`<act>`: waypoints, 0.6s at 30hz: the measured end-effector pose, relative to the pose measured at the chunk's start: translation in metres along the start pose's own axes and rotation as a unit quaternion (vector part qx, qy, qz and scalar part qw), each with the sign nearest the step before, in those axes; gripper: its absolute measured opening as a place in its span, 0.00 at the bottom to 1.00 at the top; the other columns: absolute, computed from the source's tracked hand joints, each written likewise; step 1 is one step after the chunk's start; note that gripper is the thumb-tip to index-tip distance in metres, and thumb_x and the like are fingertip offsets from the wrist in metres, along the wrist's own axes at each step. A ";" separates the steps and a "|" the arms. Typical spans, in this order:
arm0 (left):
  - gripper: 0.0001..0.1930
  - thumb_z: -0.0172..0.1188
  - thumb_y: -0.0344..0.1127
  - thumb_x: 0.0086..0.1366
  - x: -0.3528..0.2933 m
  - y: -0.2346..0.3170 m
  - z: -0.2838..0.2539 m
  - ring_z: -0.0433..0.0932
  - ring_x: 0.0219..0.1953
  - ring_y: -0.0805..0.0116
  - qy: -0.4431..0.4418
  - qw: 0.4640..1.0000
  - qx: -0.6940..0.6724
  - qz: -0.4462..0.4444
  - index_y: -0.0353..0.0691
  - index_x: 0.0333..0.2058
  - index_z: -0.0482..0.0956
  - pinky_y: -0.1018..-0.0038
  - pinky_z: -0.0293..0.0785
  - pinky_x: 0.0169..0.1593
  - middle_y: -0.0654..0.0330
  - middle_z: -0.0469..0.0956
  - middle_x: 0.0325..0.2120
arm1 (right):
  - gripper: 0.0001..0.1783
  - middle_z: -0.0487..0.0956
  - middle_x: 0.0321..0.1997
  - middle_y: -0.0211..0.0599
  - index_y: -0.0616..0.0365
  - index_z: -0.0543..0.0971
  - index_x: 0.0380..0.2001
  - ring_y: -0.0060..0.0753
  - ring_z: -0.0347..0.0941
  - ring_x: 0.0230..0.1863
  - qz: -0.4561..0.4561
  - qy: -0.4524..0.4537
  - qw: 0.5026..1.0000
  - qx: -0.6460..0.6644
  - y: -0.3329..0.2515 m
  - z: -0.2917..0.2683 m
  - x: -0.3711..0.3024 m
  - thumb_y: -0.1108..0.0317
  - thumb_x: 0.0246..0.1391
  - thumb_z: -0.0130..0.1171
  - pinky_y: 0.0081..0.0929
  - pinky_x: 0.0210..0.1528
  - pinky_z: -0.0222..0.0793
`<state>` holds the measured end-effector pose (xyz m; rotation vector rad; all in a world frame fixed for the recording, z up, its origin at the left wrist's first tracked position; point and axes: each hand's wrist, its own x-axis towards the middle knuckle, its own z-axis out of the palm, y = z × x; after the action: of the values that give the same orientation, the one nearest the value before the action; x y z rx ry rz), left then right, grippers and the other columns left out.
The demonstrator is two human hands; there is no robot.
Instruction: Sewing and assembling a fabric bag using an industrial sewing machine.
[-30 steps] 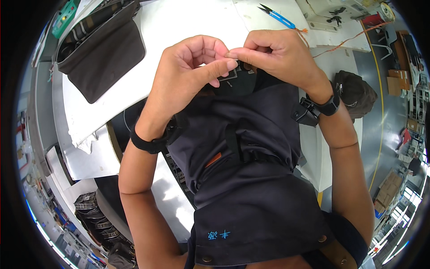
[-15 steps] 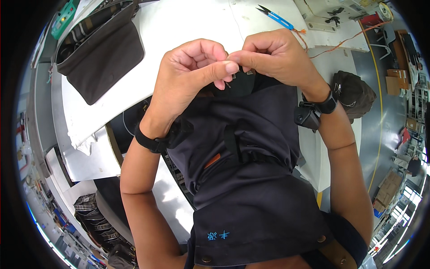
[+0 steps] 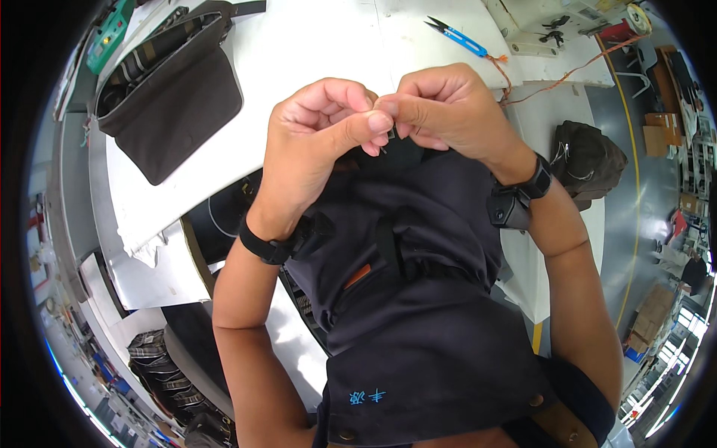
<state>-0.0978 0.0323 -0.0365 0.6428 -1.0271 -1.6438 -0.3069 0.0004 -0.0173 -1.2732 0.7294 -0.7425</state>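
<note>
My left hand (image 3: 317, 138) and my right hand (image 3: 455, 112) meet fingertip to fingertip above my lap, near the table's front edge. Each is closed in a pinch of thumb and forefinger. Whatever sits between the fingertips is too small and covered to name. A fine thread-like line runs over the white table (image 3: 321, 37) toward them. Just below the fingers, small dark and shiny bits show against dark cloth. A dark apron (image 3: 441, 328) covers my lap. Blue thread snips (image 3: 459, 36) lie beyond my right hand, with orange twisted cord (image 3: 508, 78) at their handle end.
On the table at left lies a dark brown bag (image 3: 179, 104) with a striped lining. A machine body (image 3: 538, 33) and a red spool (image 3: 620, 28) stand at the far right. Another dark bag (image 3: 590, 160) rests at right. Plaid-lined pieces (image 3: 160, 366) are stacked at lower left.
Both hands have come slightly down in the picture and stay pinched together at the fingertips. My left forearm has shifted a little to the right.
</note>
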 end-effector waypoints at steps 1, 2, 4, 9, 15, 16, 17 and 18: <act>0.06 0.70 0.24 0.65 0.000 0.000 0.001 0.84 0.33 0.74 0.007 1.000 -0.012 0.003 0.34 0.39 0.82 0.78 0.82 0.38 0.58 0.84 0.32 | 0.19 0.75 0.18 0.23 0.62 0.83 0.25 0.09 0.60 0.14 0.004 0.005 1.000 0.009 0.000 0.001 0.000 0.58 0.65 0.69 0.15 0.15 0.49; 0.06 0.70 0.25 0.66 0.000 0.000 0.002 0.83 0.33 0.74 0.020 1.000 0.004 -0.008 0.34 0.39 0.82 0.78 0.82 0.37 0.58 0.84 0.32 | 0.19 0.75 0.18 0.24 0.62 0.83 0.25 0.09 0.61 0.14 0.007 0.011 1.000 0.018 0.000 0.002 0.000 0.58 0.65 0.69 0.15 0.14 0.49; 0.06 0.70 0.26 0.66 0.000 0.001 0.002 0.83 0.32 0.75 0.038 0.999 0.024 -0.025 0.34 0.39 0.82 0.80 0.81 0.37 0.59 0.84 0.32 | 0.19 0.73 0.17 0.21 0.61 0.84 0.25 0.09 0.60 0.17 -0.007 0.016 0.998 -0.065 -0.002 -0.002 0.001 0.58 0.64 0.68 0.16 0.18 0.50; 0.06 0.70 0.30 0.67 0.000 0.006 -0.001 0.81 0.31 0.78 0.026 0.993 0.095 -0.069 0.35 0.39 0.83 0.83 0.76 0.34 0.60 0.84 0.31 | 0.19 0.68 0.15 0.18 0.61 0.83 0.22 0.10 0.57 0.20 -0.066 0.014 0.964 -0.259 -0.005 -0.012 0.001 0.59 0.63 0.68 0.18 0.23 0.50; 0.06 0.70 0.31 0.67 0.002 0.003 -0.006 0.81 0.30 0.77 0.003 0.994 0.058 -0.091 0.35 0.38 0.83 0.82 0.76 0.33 0.61 0.84 0.29 | 0.18 0.68 0.15 0.18 0.61 0.83 0.22 0.10 0.58 0.20 -0.071 0.028 0.952 -0.298 -0.008 -0.012 -0.001 0.60 0.63 0.69 0.18 0.22 0.50; 0.06 0.70 0.31 0.68 0.002 0.002 -0.007 0.81 0.30 0.77 -0.005 0.995 0.041 -0.094 0.35 0.38 0.83 0.82 0.77 0.34 0.61 0.84 0.29 | 0.18 0.69 0.15 0.18 0.61 0.83 0.22 0.10 0.58 0.20 -0.068 0.014 0.965 -0.254 -0.008 -0.011 -0.001 0.60 0.63 0.69 0.18 0.22 0.50; 0.06 0.69 0.31 0.68 0.002 0.002 -0.007 0.82 0.31 0.76 -0.014 0.995 0.028 -0.095 0.35 0.38 0.83 0.82 0.78 0.35 0.61 0.84 0.30 | 0.18 0.69 0.15 0.18 0.61 0.83 0.23 0.09 0.58 0.19 -0.058 0.008 0.974 -0.217 -0.008 -0.010 -0.001 0.60 0.63 0.69 0.17 0.21 0.50; 0.06 0.69 0.31 0.68 0.002 0.001 -0.007 0.82 0.31 0.76 -0.019 0.995 0.013 -0.092 0.35 0.39 0.83 0.81 0.79 0.35 0.60 0.84 0.30 | 0.18 0.70 0.15 0.18 0.60 0.83 0.23 0.09 0.59 0.19 -0.052 0.000 0.982 -0.179 -0.007 -0.008 -0.002 0.60 0.63 0.69 0.17 0.21 0.50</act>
<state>-0.0917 0.0283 -0.0386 0.7436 -1.0433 -1.8118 -0.3153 -0.0039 -0.0113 -1.6485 0.8264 -0.7144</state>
